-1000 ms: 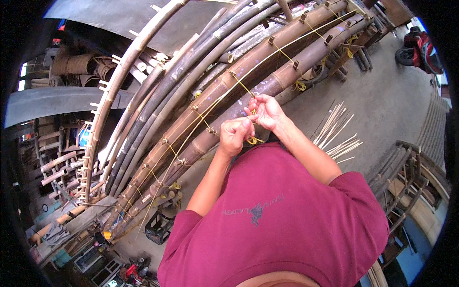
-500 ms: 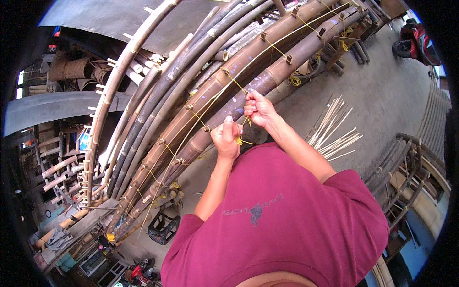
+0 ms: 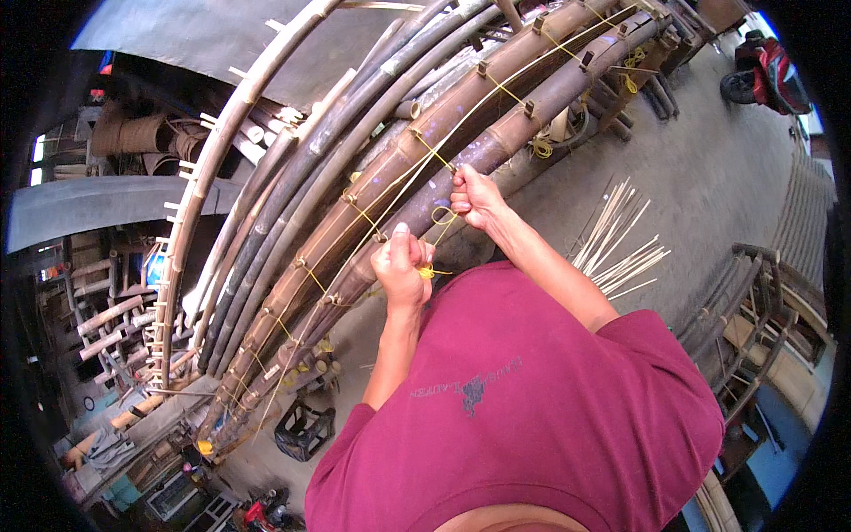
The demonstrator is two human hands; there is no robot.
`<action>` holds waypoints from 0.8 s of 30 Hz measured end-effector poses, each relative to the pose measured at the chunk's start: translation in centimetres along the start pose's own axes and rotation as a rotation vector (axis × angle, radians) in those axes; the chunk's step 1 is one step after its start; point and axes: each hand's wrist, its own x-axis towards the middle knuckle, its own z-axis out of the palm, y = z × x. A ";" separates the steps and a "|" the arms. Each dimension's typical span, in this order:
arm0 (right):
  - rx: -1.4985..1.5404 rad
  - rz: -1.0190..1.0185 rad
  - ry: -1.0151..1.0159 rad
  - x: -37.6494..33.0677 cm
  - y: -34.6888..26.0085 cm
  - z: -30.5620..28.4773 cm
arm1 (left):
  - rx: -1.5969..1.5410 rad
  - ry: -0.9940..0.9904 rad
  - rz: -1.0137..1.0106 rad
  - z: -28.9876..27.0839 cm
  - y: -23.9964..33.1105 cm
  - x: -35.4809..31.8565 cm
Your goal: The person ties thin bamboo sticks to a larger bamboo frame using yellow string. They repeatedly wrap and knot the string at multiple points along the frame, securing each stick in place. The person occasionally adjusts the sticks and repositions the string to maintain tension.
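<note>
Two long brown bamboo poles run side by side before me: a near pole [image 3: 498, 146] and a far pole [image 3: 457, 103], both set with short pegs. Yellow cord [image 3: 509, 89] zigzags between the pegs. My left hand [image 3: 403, 266] is closed on the cord just on my side of the near pole, with a yellow bundle below its fingers. Against the near pole, close to a peg, my right hand [image 3: 476, 195] is a fist around the cord. A small loop of cord [image 3: 443, 215] stands out between the two hands.
A fan of thin pale sticks [image 3: 620, 239] lies on the floor to the right. Beyond the poles rests a stack of dark bamboo [image 3: 310, 160]. A black crate [image 3: 304, 427] stands at lower left, and a red motorcycle [image 3: 771, 75] at far right.
My left hand has moved left and slightly down, away from the right hand. A loop of cord now shows between them. The right hand has shifted only slightly.
</note>
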 end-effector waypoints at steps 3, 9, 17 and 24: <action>0.039 -0.002 -0.045 -0.5 0.7 -0.1 | 0.213 -0.013 0.012 -0.5 0.6 -0.2; -0.195 0.007 -0.172 -3.5 -0.9 -2.5 | 1.318 -0.249 0.388 -3.6 3.1 -1.2; -1.303 -0.772 0.118 -2.6 1.3 -6.6 | 1.859 0.014 0.068 -18.1 7.4 -0.2; -1.268 -0.838 0.127 -2.4 2.2 -6.4 | 1.899 0.140 0.188 -17.6 9.5 0.3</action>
